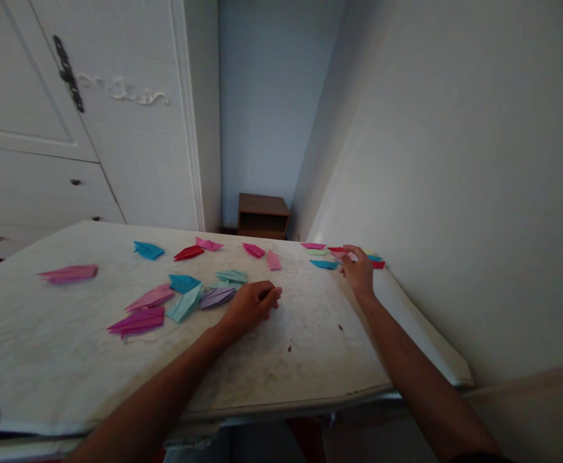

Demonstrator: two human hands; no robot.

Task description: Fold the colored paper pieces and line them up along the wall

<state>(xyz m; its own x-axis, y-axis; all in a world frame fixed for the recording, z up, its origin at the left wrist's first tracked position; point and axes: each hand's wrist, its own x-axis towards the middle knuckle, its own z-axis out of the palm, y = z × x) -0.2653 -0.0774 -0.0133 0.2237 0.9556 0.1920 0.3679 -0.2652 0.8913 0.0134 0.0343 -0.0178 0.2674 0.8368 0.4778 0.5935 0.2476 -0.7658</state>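
My left hand (255,305) rests on the white tabletop with its fingers curled, and nothing shows in them. Just beside it lie a lilac folded-paper piece (216,297) and mint-green folded paper (233,276). At the table's right side my right hand (359,273) pinches a pale pink folded-paper piece (347,256), partly hidden by the fingers. Around it are a blue folded-paper piece (323,264), a light green one (316,252), a magenta one (313,245) and a red one (379,264).
More folded paper lies to the left, including a blue piece (148,250), a dark red piece (189,253) and a purple-pink piece (137,321). A wall (479,193) borders the table's right. Behind stand a white wardrobe (136,148) and a brown box-like stand (263,204).
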